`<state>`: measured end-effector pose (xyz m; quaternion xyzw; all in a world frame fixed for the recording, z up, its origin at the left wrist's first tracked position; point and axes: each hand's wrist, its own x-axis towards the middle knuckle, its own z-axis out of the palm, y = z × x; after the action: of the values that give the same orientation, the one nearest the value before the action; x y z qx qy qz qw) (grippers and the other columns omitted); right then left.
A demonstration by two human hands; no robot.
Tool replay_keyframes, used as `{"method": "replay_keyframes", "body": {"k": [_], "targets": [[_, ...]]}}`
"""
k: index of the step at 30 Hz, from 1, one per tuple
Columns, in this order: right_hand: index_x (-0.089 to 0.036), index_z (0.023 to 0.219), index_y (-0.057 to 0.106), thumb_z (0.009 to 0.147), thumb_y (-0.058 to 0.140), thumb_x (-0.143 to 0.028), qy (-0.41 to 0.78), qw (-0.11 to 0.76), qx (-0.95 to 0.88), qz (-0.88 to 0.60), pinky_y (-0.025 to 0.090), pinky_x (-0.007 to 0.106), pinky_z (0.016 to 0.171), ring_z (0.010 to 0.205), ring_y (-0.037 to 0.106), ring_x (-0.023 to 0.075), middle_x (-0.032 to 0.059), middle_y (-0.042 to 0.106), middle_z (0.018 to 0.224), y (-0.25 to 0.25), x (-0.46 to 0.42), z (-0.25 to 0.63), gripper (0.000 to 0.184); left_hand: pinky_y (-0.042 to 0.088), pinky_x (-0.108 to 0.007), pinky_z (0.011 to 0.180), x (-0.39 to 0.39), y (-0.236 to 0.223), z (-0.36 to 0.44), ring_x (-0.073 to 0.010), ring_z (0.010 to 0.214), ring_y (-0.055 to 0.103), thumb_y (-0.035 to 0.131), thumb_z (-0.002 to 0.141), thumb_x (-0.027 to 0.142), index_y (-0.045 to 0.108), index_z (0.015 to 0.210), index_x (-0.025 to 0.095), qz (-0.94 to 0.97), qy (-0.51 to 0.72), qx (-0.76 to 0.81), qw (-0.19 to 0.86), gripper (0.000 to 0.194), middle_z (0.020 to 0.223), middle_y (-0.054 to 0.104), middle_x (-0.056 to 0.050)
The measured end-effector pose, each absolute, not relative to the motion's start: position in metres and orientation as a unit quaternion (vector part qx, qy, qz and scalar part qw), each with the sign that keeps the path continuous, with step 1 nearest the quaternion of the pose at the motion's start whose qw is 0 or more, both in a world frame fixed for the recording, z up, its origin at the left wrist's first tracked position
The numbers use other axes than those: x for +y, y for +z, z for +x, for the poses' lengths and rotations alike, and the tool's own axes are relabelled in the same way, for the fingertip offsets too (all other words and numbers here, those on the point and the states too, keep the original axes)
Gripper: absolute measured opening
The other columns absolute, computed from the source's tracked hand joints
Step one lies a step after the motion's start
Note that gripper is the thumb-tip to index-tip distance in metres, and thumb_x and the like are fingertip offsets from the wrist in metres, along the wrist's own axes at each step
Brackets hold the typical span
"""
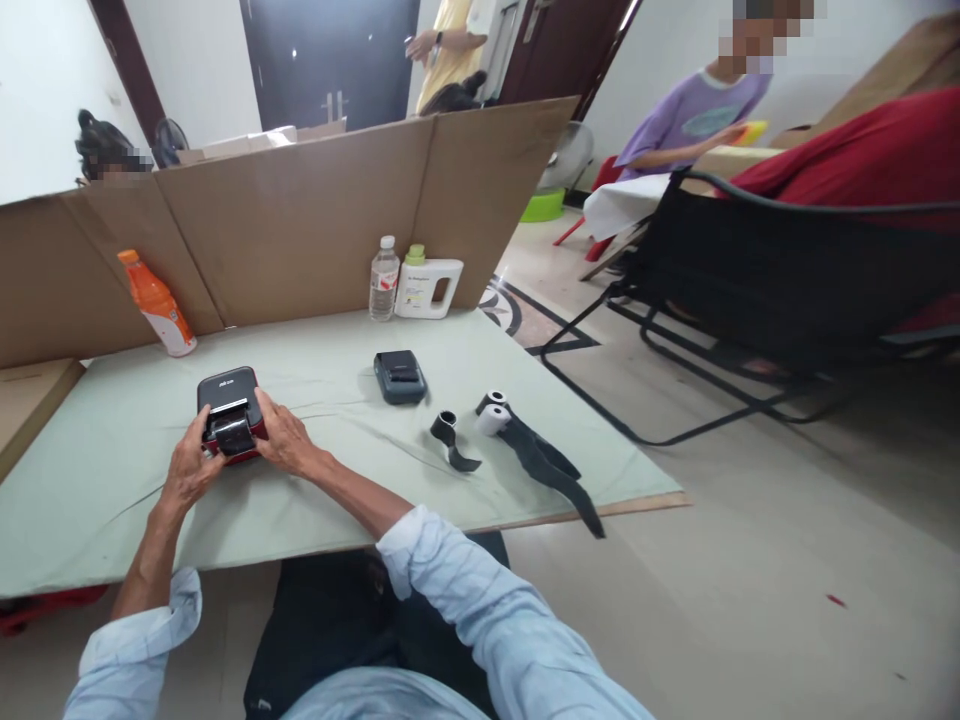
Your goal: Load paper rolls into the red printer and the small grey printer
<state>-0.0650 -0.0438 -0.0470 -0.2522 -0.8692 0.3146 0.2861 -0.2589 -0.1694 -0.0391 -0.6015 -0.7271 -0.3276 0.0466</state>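
A small black and red label printer (227,388) sits on the green-covered table at the left. Its near side shows a shiny dark strip or roll at the front. My left hand (193,462) grips its left side, with the thumb at the front. On the opposite side my right hand (283,432) holds the right edge, fingers closed along it. A second, dark grey printer (400,377) lies farther right, untouched. Right of my hands are a small black paper roll (445,424) with a curled end and white-sided rolls (493,417) with long black strips unrolled.
A cardboard screen (300,220) stands along the table's far edge. Before it are an orange bottle (156,303), a clear bottle (384,280) and a white jug (427,285). A cardboard box (34,405) is at left. A black folding chair (765,290) and other people are beyond.
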Motion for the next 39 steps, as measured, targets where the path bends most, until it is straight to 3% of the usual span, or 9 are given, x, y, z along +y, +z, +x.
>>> {"method": "replay_keyframes", "body": {"k": [8,13,18,23,28,34,39], "targets": [[-0.024,0.171,0.018,0.093,0.074,-0.029,0.315,0.298,-0.877,-0.207,0.051,0.047,0.116,0.148,0.052,0.0315,0.0167,0.045,0.167,-0.066,-0.044,-0.037,0.097,0.057,-0.053,0.110,-0.176,-0.041,-0.248,-0.0384,0.138,0.062,0.077,0.081,0.034,0.055,0.151,0.023,-0.590,-0.295,-0.742,0.121,0.075,0.149,0.063,-0.017],[-0.029,0.172,0.015,0.097,0.070,-0.031,0.328,0.307,-0.874,-0.183,0.051,0.047,0.117,0.147,0.053,0.0295,0.0140,0.045,0.166,-0.075,-0.047,-0.032,0.093,0.059,-0.048,0.107,-0.177,-0.040,-0.246,-0.0356,0.136,0.063,0.075,0.082,0.031,0.055,0.152,0.021,-0.583,-0.288,-0.752,0.105,0.073,0.153,0.060,-0.018],[-0.033,0.169,0.029,0.098,0.070,-0.032,0.282,0.320,-0.885,-0.190,0.055,0.047,0.113,0.148,0.050,0.0300,0.0137,0.041,0.168,-0.073,-0.053,-0.037,0.082,0.063,-0.044,0.098,-0.177,-0.042,-0.247,-0.0354,0.133,0.065,0.079,0.081,0.034,0.056,0.151,0.020,-0.580,-0.306,-0.750,0.091,0.075,0.152,0.059,-0.018],[-0.030,0.163,0.044,0.098,0.071,-0.030,0.238,0.304,-0.901,-0.199,0.055,0.049,0.115,0.149,0.049,0.0316,0.0162,0.037,0.169,-0.068,-0.059,-0.037,0.071,0.065,-0.042,0.092,-0.177,-0.044,-0.247,-0.0341,0.130,0.066,0.084,0.078,0.036,0.056,0.151,0.020,-0.577,-0.331,-0.743,0.074,0.079,0.150,0.060,-0.018],[-0.031,0.163,0.042,0.100,0.068,-0.028,0.229,0.302,-0.905,-0.192,0.056,0.049,0.113,0.149,0.049,0.0315,0.0154,0.040,0.168,-0.068,-0.061,-0.030,0.069,0.065,-0.035,0.078,-0.178,-0.043,-0.242,-0.0320,0.123,0.069,0.082,0.079,0.032,0.055,0.152,0.019,-0.567,-0.348,-0.744,0.063,0.078,0.150,0.059,-0.019],[-0.026,0.168,0.030,0.101,0.063,-0.026,0.244,0.331,-0.894,-0.176,0.054,0.047,0.117,0.147,0.051,0.0286,0.0146,0.048,0.164,-0.081,-0.060,-0.011,0.075,0.064,-0.032,0.074,-0.179,-0.042,-0.241,-0.0285,0.116,0.070,0.075,0.084,0.032,0.055,0.152,0.020,-0.565,-0.376,-0.733,0.039,0.072,0.150,0.059,-0.018],[-0.022,0.162,0.041,0.101,0.061,-0.025,0.228,0.308,-0.901,-0.205,0.053,0.048,0.115,0.139,0.057,0.0299,0.0159,0.058,0.154,-0.095,-0.055,0.013,0.064,0.064,-0.031,0.075,-0.179,-0.041,-0.243,-0.0262,0.115,0.070,0.066,0.089,0.027,0.058,0.150,0.020,-0.561,-0.384,-0.733,0.026,0.062,0.149,0.060,-0.017]]}}
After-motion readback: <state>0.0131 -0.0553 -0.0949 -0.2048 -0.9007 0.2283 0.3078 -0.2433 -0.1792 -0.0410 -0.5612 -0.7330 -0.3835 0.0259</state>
